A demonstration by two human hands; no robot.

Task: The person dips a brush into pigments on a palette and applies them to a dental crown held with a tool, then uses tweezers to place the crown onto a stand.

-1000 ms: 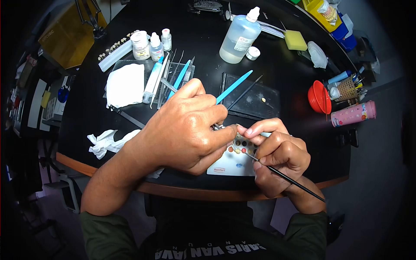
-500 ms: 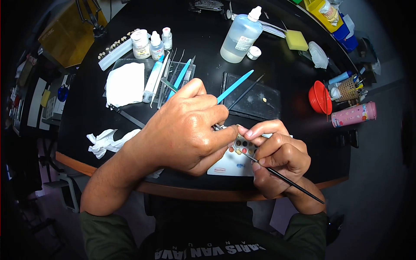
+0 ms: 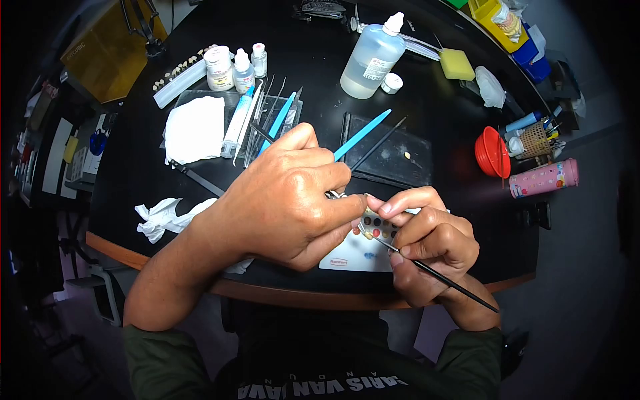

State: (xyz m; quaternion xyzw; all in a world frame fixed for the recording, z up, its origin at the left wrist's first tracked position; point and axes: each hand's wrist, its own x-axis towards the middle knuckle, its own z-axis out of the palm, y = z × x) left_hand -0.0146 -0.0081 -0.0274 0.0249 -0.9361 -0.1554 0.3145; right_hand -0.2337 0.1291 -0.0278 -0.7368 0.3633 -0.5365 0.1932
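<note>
My left hand [image 3: 293, 200] is closed round a slim metal tool, seen only in part between the fingers. A small tooth-coloured piece [image 3: 368, 235] shows just beyond its fingertips. My right hand [image 3: 433, 243] pinches a thin black-handled brush [image 3: 457, 287], whose tip points left at the small piece. The fingertips of both hands are close together. Beneath them lies a white palette card [image 3: 343, 261] with several coloured spots, partly covered by the hands.
Behind my hands are a dark tile [image 3: 393, 157], a blue-handled tool [image 3: 363, 133], a large clear bottle [image 3: 373, 60] and a white cloth pad [image 3: 195, 130]. Crumpled tissue [image 3: 160, 219] lies left; a red bowl [image 3: 489, 152] and pink bottle [image 3: 543, 179] stand right.
The view has shifted very slightly. Both hands keep nearly the same pose, with the brush tip still beside the small piece.
</note>
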